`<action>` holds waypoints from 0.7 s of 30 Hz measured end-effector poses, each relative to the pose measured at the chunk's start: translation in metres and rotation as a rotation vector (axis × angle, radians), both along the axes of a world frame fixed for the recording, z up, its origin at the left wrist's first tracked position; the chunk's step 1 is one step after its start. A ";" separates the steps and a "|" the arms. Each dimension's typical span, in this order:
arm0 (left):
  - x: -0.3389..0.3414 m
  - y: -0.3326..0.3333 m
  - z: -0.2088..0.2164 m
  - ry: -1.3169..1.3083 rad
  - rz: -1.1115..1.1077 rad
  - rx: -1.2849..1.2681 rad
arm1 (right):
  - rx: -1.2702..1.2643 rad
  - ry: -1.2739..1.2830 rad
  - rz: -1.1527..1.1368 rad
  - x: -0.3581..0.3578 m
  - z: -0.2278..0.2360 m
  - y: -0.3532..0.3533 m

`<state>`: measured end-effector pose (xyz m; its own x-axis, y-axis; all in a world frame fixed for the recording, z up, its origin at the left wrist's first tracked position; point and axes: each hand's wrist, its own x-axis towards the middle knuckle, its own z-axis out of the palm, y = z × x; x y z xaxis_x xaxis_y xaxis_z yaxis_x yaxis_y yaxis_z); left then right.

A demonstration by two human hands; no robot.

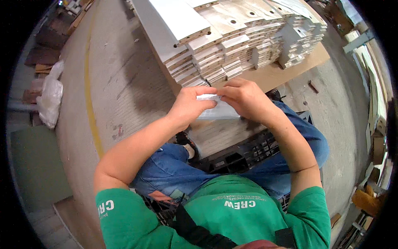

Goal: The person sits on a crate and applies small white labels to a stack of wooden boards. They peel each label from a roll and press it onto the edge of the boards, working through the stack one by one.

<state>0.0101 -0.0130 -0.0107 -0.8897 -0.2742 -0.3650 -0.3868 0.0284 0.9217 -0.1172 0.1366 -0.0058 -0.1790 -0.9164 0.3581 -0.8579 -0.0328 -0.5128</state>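
Observation:
Between my hands is a translucent plastic bag (222, 111), its whitish, bunched upper edge pinched at the top. My left hand (188, 103) closes thumb and fingers on the left part of that edge. Close beside it, my right hand (248, 100) grips the right part, fingers bent inward and the fingertips of both hands almost touching. The bag hangs down in front of my knees. What it contains, if anything, I cannot make out. Just beyond my hands stands a stack of white-faced boards (232, 50) with drilled holes and brown chipboard edges.
The boards rest on a brown sheet (309, 62). Under me is a black plastic pallet (232, 159). A yellow line (89, 83) runs along the concrete floor at left, near a crumpled plastic bundle (52, 95). Panels and scraps (375, 103) line the right side.

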 end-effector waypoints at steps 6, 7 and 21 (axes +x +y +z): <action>0.000 0.004 -0.005 -0.042 0.099 0.223 | -0.015 0.221 -0.080 0.012 -0.014 0.003; 0.001 0.004 -0.006 -0.030 0.108 0.266 | -0.015 0.230 -0.109 0.016 -0.015 0.003; -0.005 0.002 -0.014 -0.081 0.212 0.341 | 0.161 -1.035 0.150 -0.072 -0.016 0.028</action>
<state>0.0056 -0.0107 -0.0248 -0.7912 -0.2992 -0.5334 -0.4231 -0.3620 0.8306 -0.1896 0.1642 -0.0216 -0.2085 -0.9775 -0.0318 0.0071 0.0310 -0.9995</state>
